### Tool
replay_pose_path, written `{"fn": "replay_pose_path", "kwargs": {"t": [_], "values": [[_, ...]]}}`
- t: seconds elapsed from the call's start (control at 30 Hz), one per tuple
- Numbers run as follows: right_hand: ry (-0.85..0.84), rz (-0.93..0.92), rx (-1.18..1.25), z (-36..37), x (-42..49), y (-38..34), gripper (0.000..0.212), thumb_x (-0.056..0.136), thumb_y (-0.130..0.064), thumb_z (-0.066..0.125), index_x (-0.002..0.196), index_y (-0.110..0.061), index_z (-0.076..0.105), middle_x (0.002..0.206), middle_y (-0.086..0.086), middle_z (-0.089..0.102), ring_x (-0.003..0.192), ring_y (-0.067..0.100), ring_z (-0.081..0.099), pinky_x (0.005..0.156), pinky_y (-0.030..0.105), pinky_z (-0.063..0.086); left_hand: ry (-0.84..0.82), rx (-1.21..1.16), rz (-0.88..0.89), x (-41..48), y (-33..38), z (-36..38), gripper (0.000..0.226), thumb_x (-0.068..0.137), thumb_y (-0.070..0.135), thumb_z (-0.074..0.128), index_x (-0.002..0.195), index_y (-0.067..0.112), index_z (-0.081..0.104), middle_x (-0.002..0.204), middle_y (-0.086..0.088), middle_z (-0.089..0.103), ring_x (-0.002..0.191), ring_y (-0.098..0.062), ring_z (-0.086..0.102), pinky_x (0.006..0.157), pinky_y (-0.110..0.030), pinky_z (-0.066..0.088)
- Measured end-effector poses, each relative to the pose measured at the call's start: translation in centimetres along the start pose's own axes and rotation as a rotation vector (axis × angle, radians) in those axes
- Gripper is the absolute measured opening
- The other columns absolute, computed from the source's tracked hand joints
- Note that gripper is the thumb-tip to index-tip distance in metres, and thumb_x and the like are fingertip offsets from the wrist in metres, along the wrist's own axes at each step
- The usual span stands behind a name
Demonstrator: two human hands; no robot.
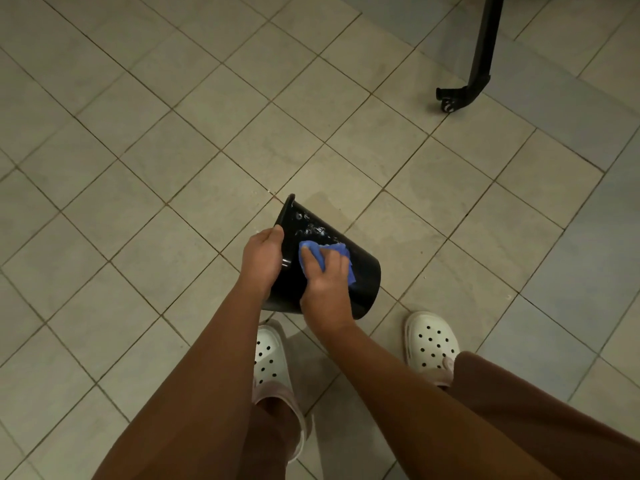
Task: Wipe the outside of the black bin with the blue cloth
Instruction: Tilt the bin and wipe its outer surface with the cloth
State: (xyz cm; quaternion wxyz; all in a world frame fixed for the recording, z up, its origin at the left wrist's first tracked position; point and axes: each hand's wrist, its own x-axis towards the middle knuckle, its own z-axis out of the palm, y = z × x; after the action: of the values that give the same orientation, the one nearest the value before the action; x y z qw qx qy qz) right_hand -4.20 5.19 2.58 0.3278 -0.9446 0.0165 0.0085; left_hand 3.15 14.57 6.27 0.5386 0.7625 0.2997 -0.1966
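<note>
Bin [362,271] is tipped over on its side, with both hands on it. Left hand [263,261] grips the rim, with its fingers curled over the edge. Right hand [325,289] is just beside the left one. It holds the cloth [343,252] bunched up and presses it on the bin's side. I cannot tell if the bin rests on the floor [138,168] or hangs in the air.

The bin looks like thin hard plastic, so I think it is light and stiff. One hand should be able to hold it up and turn it. Its side is smooth and shiny, with wet-looking spots just past the right hand's fingers, so it may be slippery. The rim looks like the best place to hold, since fingers can hook over it. The cloth is soft and floppy and should bend round the curve. It likely needs only a loose squeeze and a firm push.
</note>
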Motion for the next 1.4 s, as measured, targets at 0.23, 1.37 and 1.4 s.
{"fn": "replay_pose_path", "kwargs": {"t": [0.23, 1.37, 1.4], "values": [[-0.063, 0.192, -0.128, -1.5, 0.7, 2.1, 0.074, 0.075, -0.004, 0.067, 0.141, -0.013, 0.034, 0.131, 0.018, 0.039, 0.121, 0.033, 0.036, 0.102, 0.048, 0.038, -0.01, 0.036, 0.042, -0.1, 0.2, 0.1, 0.035, 0.098, 0.032, 0.041, 0.094, 0.008, 0.066, 0.092, -0.016, 0.068, 0.088, -0.031, 0.065, 0.083, -0.044, 0.052], [-0.084, -0.073, 0.067, 0.5, -0.5, -1.0, 0.073, 0.083, -0.003, 0.059, 0.145, -0.019, 0.026, 0.153, 0.01, 0.023, 0.143, 0.031, 0.009, 0.113, 0.056, 0.016, -0.045, -0.153, -0.112, -0.5, 0.0, 0.1, 0.043, 0.101, 0.032, 0.037, 0.104, 0.002, 0.068, 0.1, -0.019, 0.071, 0.096, -0.034, 0.068, 0.083, -0.041, 0.054], [-0.097, -0.093, 0.073, 0.2, 0.5, -0.8, 0.07, 0.085, -0.004, 0.056, 0.146, -0.019, 0.026, 0.153, 0.01, 0.022, 0.143, 0.03, 0.008, 0.113, 0.056, 0.014, -0.045, -0.147, -0.106, -0.6, 0.1, 0.1, 0.042, 0.101, 0.032, 0.037, 0.104, 0.003, 0.068, 0.1, -0.018, 0.072, 0.095, -0.032, 0.068, 0.082, -0.04, 0.054]]}}
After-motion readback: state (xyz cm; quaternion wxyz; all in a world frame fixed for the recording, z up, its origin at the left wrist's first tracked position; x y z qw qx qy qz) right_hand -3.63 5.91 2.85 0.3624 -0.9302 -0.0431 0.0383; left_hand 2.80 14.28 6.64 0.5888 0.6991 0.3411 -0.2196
